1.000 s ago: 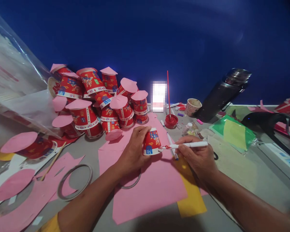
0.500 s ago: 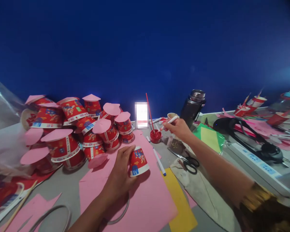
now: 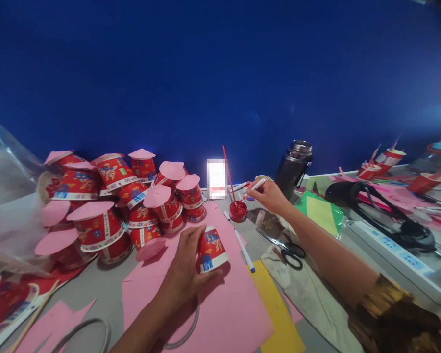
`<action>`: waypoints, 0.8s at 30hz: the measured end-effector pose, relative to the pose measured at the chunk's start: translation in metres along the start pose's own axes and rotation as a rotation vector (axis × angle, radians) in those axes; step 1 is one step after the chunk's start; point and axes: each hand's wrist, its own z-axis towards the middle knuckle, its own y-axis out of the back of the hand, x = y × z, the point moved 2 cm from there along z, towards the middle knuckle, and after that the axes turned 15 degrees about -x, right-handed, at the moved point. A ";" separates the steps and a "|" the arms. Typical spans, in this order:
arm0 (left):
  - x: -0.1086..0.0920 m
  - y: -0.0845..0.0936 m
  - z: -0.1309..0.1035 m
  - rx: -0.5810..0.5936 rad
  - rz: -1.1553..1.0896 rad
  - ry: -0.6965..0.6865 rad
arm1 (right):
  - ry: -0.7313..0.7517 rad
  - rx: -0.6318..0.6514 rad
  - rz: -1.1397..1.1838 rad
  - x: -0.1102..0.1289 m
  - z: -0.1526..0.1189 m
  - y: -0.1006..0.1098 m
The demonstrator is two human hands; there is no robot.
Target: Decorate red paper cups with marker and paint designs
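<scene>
Red cup (image 3: pixel 213 251), apart from stack (image 3: pixel 100 231) — left fingers (image 3: pixel 191 237) clamped on; right fingers (image 3: pixel 257 192) pinching pen (image 3: pixel 258 185) near pot rim (image 3: pixel 238 215).

Red cup (image 3: pixel 212 249) in L grip (image 3: pixel 186 262); white pen (image 3: pixel 258 185) (nr red pot (image 3: pixel 238 213)) in R grip (image 3: pixel 271 197).

Jar (image 3: pixel 238 217) between cup pile (image 3: pixel 132 194) and flask (image 3: pixel 292 166); scissors (image 3: pixel 283 245) partly on cloth (image 3: pixel 305 295).
</scene>
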 end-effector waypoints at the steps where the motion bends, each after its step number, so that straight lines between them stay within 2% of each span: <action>1: 0.000 0.000 -0.001 0.016 -0.007 0.020 | -0.004 0.016 0.015 0.001 -0.001 0.000; 4: -0.004 0.003 -0.004 0.081 -0.031 0.110 | -0.032 0.064 0.077 0.004 -0.004 0.002; 8: -0.013 0.009 -0.009 0.113 -0.053 0.211 | -0.116 0.062 0.208 0.010 -0.009 0.018; 13: -0.015 0.012 -0.008 0.061 -0.136 0.167 | -0.306 0.043 0.462 0.023 -0.038 0.029; 19: -0.013 0.009 -0.006 0.019 -0.123 0.153 | -0.502 0.033 0.756 0.035 -0.086 0.013; 24: -0.013 0.006 -0.002 0.053 -0.018 0.022 | -0.624 0.026 0.901 0.034 -0.108 0.003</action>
